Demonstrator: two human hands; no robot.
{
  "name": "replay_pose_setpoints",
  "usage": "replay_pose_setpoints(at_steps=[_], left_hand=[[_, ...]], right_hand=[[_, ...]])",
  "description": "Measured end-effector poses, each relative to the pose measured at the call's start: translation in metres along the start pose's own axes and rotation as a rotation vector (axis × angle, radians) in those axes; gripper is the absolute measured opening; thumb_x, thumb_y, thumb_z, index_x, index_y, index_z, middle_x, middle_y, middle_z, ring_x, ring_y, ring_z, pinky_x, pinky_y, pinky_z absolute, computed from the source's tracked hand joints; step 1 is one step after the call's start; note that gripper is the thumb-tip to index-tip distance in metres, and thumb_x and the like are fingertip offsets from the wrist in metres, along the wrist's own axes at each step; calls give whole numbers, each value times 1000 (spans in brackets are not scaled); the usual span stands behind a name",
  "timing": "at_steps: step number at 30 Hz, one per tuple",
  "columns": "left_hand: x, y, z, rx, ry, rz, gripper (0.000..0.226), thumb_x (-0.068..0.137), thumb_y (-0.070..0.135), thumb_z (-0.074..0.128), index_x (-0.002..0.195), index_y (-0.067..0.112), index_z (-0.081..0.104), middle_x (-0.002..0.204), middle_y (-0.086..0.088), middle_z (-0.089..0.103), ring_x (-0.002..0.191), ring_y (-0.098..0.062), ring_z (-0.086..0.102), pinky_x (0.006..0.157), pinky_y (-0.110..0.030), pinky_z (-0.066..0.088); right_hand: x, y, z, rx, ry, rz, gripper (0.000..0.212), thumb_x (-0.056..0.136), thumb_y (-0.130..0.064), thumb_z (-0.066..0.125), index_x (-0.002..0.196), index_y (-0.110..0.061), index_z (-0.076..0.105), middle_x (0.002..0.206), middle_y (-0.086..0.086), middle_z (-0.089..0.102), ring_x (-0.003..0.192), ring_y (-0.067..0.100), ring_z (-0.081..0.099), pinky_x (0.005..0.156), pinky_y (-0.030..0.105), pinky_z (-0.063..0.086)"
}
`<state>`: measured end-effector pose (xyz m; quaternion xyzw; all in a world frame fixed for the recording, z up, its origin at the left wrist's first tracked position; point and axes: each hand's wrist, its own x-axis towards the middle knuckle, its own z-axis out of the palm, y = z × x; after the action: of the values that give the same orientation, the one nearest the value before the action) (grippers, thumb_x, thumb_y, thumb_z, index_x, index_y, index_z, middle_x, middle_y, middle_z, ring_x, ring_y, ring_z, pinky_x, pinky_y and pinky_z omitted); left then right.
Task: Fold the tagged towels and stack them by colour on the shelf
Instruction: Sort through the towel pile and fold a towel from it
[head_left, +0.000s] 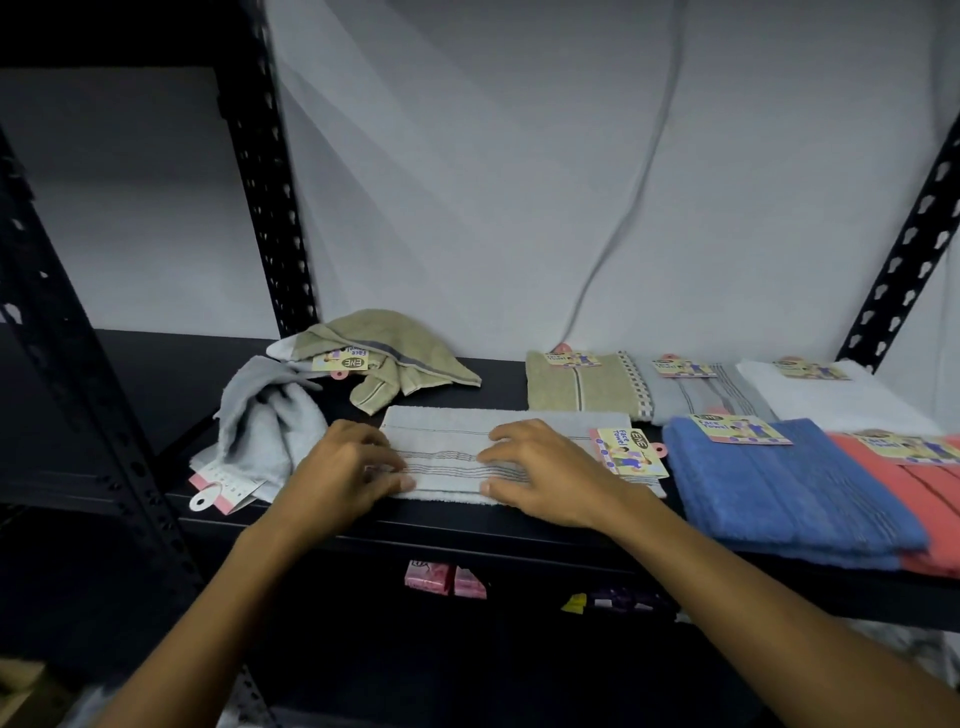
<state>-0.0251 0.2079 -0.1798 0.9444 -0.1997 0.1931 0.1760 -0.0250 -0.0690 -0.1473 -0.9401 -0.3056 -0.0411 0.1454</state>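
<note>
Head view showed a black shelf (156, 374) bearing all the towels. At three o'clock lay a folded blue towel (779, 493) overlapping a coral towel (924, 499); behind them, toward one o'clock, sat folded olive (576, 389), grey (696, 395) and white (831, 395) towels, each tagged. At the centre lay a grey striped towel (457, 447), its tag (628, 451) at its three o'clock end. The left hand (345, 470) and right hand (545, 473) pressed flat on it, fingers loosely spread, gripping nothing. At ten o'clock a crumpled olive towel (384, 358) and a crumpled grey towel (265, 421) waited unfolded.
</note>
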Motion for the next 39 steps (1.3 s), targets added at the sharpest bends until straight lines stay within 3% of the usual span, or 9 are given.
replay_pose_setpoints(at_steps=[2, 6, 10, 15, 20, 23, 29, 34, 39], left_hand=[[-2, -1, -9, 2, -105, 25, 46, 76, 63, 68, 100, 25, 77, 100, 8, 66, 94, -10, 55, 77, -28, 46], [0, 3, -21, -32, -77, 76, 19, 89, 37, 69, 97, 21, 77, 94, 9, 72, 84, -11, 64, 72, -26, 49], [1, 5, -23, 27, -81, 90, 32, 93, 41, 50, 90, 17, 71, 81, 4, 70, 74, -14, 63, 66, -34, 51], [1, 3, -26, 30, -152, 96, 27, 90, 34, 68, 114, 22, 69, 106, 7, 69, 99, -12, 59, 82, -28, 47], [4, -1, -26, 132, -179, 180, 28, 93, 39, 57, 106, 19, 73, 100, 1, 69, 96, -20, 61, 76, -39, 53], [4, 0, -17, 237, -124, 262, 38, 95, 39, 37, 94, 14, 65, 90, -2, 61, 84, -23, 57, 65, -44, 52], [-4, 4, -15, 264, 133, 344, 15, 96, 19, 53, 95, 7, 63, 90, -7, 57, 76, -23, 50, 62, -37, 45], [-28, -3, -8, 305, 129, 418, 16, 94, 14, 57, 103, 6, 68, 95, -8, 63, 82, -24, 57, 65, -35, 49], [-41, -4, -12, 211, 88, 381, 23, 100, 19, 51, 102, 7, 70, 98, -5, 68, 87, -21, 65, 68, -33, 55]], right_hand=[[8, -7, 2, -8, -19, -85, 42, 95, -43, 58, 133, -25, 60, 138, -5, 51, 129, 14, 38, 105, 36, 37], [21, -13, 3, -48, -44, -176, 31, 97, -34, 56, 124, -22, 66, 125, -4, 63, 115, 15, 53, 95, 35, 44], [29, -12, 5, -156, -22, -227, 28, 99, -31, 49, 114, -16, 67, 110, 1, 67, 104, 21, 59, 84, 41, 48], [34, -15, -1, -238, -83, -290, 44, 98, -38, 51, 141, -29, 48, 126, -3, 62, 117, 18, 54, 92, 37, 46], [40, -16, -2, -323, -84, -402, 46, 98, -38, 50, 143, -30, 44, 111, 0, 65, 109, 19, 54, 82, 39, 48], [43, -14, -3, -364, -85, -437, 47, 97, -39, 51, 142, -30, 43, 105, 0, 64, 103, 18, 52, 76, 39, 49], [33, -3, 18, -372, 62, -583, 39, 90, -29, 43, 124, -22, 60, 95, 0, 60, 81, 19, 59, 47, 32, 49], [26, 2, 26, -306, 140, -637, 41, 83, -15, 69, 123, -24, 65, 94, 0, 58, 79, 18, 54, 45, 33, 47], [23, -2, 29, -291, 166, -645, 43, 83, -10, 72, 124, -23, 67, 92, 3, 56, 76, 20, 52, 42, 31, 40]])
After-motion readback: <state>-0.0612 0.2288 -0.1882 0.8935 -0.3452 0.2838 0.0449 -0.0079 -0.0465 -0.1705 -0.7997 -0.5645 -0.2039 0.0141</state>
